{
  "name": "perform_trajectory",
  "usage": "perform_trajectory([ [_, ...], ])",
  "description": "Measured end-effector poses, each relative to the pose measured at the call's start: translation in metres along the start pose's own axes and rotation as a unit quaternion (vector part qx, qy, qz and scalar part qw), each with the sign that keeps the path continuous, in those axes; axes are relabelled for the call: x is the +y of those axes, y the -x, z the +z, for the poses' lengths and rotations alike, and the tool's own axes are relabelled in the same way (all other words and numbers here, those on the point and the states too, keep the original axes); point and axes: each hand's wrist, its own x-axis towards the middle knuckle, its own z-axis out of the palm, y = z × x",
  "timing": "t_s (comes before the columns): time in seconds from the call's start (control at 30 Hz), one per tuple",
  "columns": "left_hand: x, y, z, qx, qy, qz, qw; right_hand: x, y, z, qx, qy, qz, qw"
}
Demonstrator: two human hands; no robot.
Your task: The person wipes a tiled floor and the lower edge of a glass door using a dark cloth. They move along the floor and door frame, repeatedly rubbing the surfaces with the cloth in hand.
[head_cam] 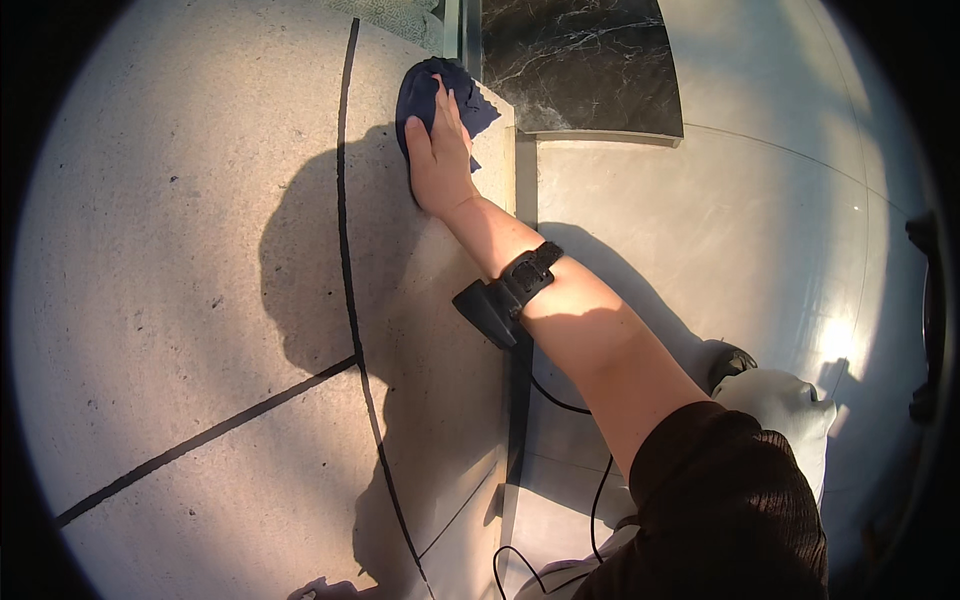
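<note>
My right hand [442,161] presses a dark blue cloth [420,86] against a pale, speckled stone-like surface [187,262], close to that surface's right-hand edge. The thumb lies to the left and the fingers point away from me, partly sunk in folds of the cloth. Part of the cloth is hidden under the palm. A black strap with a wedge-shaped black device [491,311] is fastened around my forearm. My left hand is out of view.
Black joint lines [345,225] cross the pale surface. Beyond the cloth stand a narrow upright frame [469,37] and a black veined marble slab [577,67]. Light floor [637,195] lies to the right. A thin black cable [596,510] hangs near my light-trousered knee [780,405].
</note>
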Motion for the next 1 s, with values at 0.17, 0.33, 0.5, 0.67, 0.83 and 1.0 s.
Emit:
perform_trajectory([
  [0.17, -0.008, 0.025, 0.017, 0.055, 0.045, -0.039, 0.997, 0.021, 0.073, 0.012, 0.035, 0.016, 0.094, 0.995],
  [0.33, -0.002, 0.031, 0.029, 0.124, 0.120, -0.083, 0.982, -0.025, 0.284, -0.015, -0.016, 0.002, 0.145, 0.989],
  [0.5, 0.000, 0.025, 0.018, 0.115, 0.180, -0.117, 0.970, -0.120, 0.491, -0.067, -0.268, -0.064, 0.419, 0.865],
  [0.67, 0.060, 0.088, -0.039, 0.042, 0.416, -0.179, 0.891, -0.085, 0.438, -0.041, -0.168, -0.097, 0.327, 0.925],
  [0.83, 0.141, 0.205, -0.083, -0.087, 0.527, -0.352, 0.768, -0.019, 0.267, -0.010, -0.078, -0.017, 0.159, 0.984],
  [1.0, 0.170, 0.246, -0.082, 0.003, 0.494, -0.505, 0.707, -0.047, 0.331, -0.031, -0.140, -0.052, 0.254, 0.956],
])
